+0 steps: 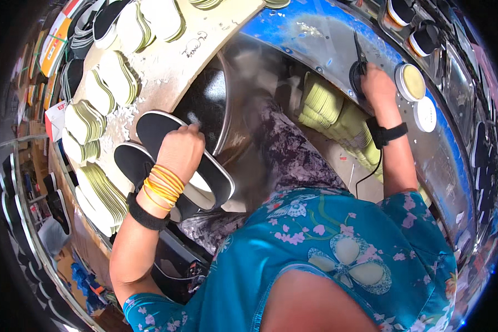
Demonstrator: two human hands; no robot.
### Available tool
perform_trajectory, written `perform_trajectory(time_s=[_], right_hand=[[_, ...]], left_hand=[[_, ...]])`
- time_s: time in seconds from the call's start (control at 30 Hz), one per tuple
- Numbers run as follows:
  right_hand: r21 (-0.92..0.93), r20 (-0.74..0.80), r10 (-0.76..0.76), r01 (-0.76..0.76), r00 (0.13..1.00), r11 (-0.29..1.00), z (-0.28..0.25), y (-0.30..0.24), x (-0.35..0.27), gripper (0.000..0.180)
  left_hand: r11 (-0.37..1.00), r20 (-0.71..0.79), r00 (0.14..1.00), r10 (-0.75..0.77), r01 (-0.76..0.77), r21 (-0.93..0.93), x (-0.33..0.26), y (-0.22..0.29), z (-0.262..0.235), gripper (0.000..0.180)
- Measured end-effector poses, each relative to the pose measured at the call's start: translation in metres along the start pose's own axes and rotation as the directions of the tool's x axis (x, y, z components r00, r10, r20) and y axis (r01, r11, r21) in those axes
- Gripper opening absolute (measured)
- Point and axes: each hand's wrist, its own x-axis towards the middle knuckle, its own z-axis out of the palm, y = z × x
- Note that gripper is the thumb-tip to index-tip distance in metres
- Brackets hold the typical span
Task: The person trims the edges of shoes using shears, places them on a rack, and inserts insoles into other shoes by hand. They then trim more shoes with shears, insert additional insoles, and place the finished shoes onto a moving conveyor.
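My left hand (pixel 181 150) is closed on a black slip-on shoe (pixel 220 176) with a white sole edge, at the front edge of the left board. A second black shoe (pixel 128 164) lies against it on the left, partly hidden by my hand and wrist. Over on the metal table, my right hand (pixel 377 87) is closed around the black handles of a pair of scissors (pixel 361 54), whose blades point away from me. Some of the right fingers are hidden. Yellow bands circle my left wrist, and black straps wrap both wrists.
Stacks of pale insoles (pixel 97 199) line the left board (pixel 166 66). Right of the scissors stand an open round tub (pixel 411 82) of yellowish paste and a white lid (pixel 425 114). Bundled green insoles (pixel 321 102) sit under the blue-edged metal table (pixel 315 33). Shoe racks flank both sides.
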Motion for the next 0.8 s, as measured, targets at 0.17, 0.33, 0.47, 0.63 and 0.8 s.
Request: perform_trajectory(time_s=[0.17,0.33,0.47,0.63,0.8], right_hand=[[0.018,0.049,0.025,-0.026,0.998,0.999,0.005,0.000,0.001,0.037],[0.434,-0.165,0.014,0.060,0.986,0.899,0.024,0.016,0.021,0.052],[0.958,0.285,-0.372,-0.260,0.883,0.117,-0.027,-0.038,-0.022,0.052],[0.964,0.097,-0.855,0.166,0.509,0.209,-0.023,-0.118,-0.077,0.049],[0.849,0.043,-0.881,0.449,0.470,0.280,-0.039,-0.180,-0.119,0.047]], left_hand=[[0.940,-0.162,0.985,-0.061,0.002,-0.343,-0.006,-0.013,0.005,0.008],[-0.059,0.191,0.907,-0.375,0.183,-0.981,-0.012,-0.037,0.011,0.014],[-0.205,0.210,0.881,-0.424,0.132,-0.970,-0.033,-0.046,0.011,0.013],[-0.084,0.089,0.892,-0.442,0.058,-0.995,-0.034,-0.044,0.009,0.012],[-0.105,0.084,0.889,-0.450,0.041,-0.994,-0.032,-0.044,0.006,0.011]])
